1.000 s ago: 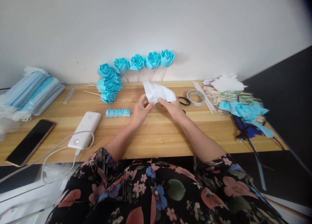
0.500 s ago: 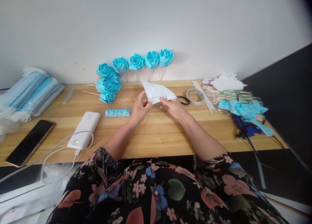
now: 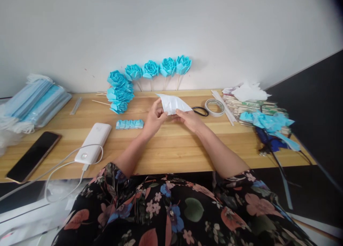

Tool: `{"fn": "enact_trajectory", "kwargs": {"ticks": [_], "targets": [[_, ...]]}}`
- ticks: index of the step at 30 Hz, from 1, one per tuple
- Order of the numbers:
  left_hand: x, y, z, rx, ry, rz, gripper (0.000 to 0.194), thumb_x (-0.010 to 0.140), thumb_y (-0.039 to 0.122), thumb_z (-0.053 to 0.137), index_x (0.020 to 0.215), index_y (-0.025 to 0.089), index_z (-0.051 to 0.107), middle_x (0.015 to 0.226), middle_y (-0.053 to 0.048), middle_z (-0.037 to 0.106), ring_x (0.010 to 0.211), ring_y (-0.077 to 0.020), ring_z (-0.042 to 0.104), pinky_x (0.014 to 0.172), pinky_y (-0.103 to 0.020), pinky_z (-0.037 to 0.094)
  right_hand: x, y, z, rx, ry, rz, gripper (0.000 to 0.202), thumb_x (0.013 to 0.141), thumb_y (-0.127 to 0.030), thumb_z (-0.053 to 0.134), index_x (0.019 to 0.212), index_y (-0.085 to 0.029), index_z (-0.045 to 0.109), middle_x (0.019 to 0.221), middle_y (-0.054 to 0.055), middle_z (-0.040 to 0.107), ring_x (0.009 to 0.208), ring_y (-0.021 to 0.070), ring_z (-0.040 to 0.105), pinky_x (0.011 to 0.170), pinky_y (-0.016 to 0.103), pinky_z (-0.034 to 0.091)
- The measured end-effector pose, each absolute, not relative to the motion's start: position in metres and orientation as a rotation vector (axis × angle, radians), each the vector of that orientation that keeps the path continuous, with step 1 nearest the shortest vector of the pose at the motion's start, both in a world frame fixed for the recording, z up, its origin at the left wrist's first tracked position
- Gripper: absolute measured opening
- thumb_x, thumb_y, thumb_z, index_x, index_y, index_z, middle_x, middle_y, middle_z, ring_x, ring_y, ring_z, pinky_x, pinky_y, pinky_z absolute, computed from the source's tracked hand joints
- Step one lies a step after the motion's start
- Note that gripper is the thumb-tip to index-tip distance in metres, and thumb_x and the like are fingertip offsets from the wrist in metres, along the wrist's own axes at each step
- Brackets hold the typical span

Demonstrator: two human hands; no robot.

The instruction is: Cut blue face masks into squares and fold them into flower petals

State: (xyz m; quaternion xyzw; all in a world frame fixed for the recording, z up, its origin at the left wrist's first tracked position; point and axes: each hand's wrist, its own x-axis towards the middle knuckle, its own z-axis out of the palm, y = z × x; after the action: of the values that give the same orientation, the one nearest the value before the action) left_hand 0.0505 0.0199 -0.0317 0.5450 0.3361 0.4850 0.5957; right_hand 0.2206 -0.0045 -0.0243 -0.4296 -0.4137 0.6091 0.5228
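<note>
Both hands hold a folded piece of white fabric (image 3: 174, 103) above the middle of the tabletop. My left hand (image 3: 156, 116) pinches its lower left edge between thumb and fingers. At the lower right edge, my right hand (image 3: 189, 119) pinches it, with the thumb on top and the fingers mostly hidden behind. The black scissor handles (image 3: 201, 111) show just right of the fabric; the blades are hidden. To the left of my left hand lies a short row of folded blue pieces (image 3: 129, 124).
Blue fabric roses on sticks (image 3: 150, 69) lean against the wall, and more (image 3: 119, 93) lie at left. A tape roll (image 3: 214, 108), stacked sticks and scraps (image 3: 252, 106) are at right. Face masks (image 3: 34, 103), a phone (image 3: 34, 156) and a cabled power bank (image 3: 92, 143) are at left.
The white fabric's upper edge has dropped a little and its fold has changed shape. My hands stay in nearly the same place, still pinching it.
</note>
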Motion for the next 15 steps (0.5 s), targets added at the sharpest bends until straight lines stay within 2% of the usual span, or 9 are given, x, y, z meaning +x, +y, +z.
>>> {"fn": "enact_trajectory", "kwargs": {"ticks": [4,7,9,12,15], "targets": [[0.051,0.020,-0.035,1.309,0.768,1.121,0.073,0.076,0.019,0.067,0.143,0.017,0.039,0.062,0.007,0.057,0.052,-0.0092,0.047,0.051,-0.023,0.033,0.218,-0.005,-0.028,-1.127,-1.092,1.322,0.032,0.063,-0.031,0.085,0.089,-0.021,0.070,0.088,0.001,0.074,0.079,0.0178,0.065,0.071,0.031,0.056],[0.049,0.021,-0.032,1.308,0.774,1.092,0.076,0.074,0.019,0.065,0.144,0.015,0.037,0.062,0.007,0.057,0.050,-0.0088,0.045,0.050,-0.023,0.031,0.220,-0.005,-0.028,-1.147,-1.121,1.291,0.030,0.065,-0.028,0.083,0.091,-0.021,0.070,0.087,0.000,0.074,0.081,0.0189,0.066,0.075,0.033,0.057],[0.046,0.020,-0.028,1.293,0.762,1.079,0.078,0.073,0.019,0.065,0.145,0.014,0.036,0.062,0.007,0.057,0.050,-0.0086,0.043,0.050,-0.024,0.032,0.224,-0.005,-0.027,-1.115,-1.136,1.342,0.034,0.065,-0.029,0.084,0.096,-0.021,0.071,0.093,0.001,0.076,0.091,0.0219,0.068,0.084,0.036,0.057],[0.042,0.020,-0.023,1.279,0.733,1.085,0.077,0.072,0.019,0.064,0.145,0.014,0.039,0.061,0.008,0.054,0.050,-0.0085,0.043,0.051,-0.024,0.033,0.235,-0.004,-0.023,-0.937,-1.112,1.520,0.053,0.061,-0.039,0.088,0.108,-0.022,0.070,0.111,0.006,0.076,0.110,0.0278,0.067,0.097,0.043,0.055],[0.040,0.020,-0.022,1.278,0.680,1.076,0.076,0.072,0.018,0.063,0.145,0.015,0.041,0.060,0.008,0.054,0.051,-0.0084,0.043,0.052,-0.024,0.033,0.251,0.001,-0.016,-0.735,-1.016,1.606,0.072,0.055,-0.065,0.086,0.112,-0.024,0.068,0.118,0.009,0.075,0.115,0.0307,0.065,0.093,0.045,0.057]]}}
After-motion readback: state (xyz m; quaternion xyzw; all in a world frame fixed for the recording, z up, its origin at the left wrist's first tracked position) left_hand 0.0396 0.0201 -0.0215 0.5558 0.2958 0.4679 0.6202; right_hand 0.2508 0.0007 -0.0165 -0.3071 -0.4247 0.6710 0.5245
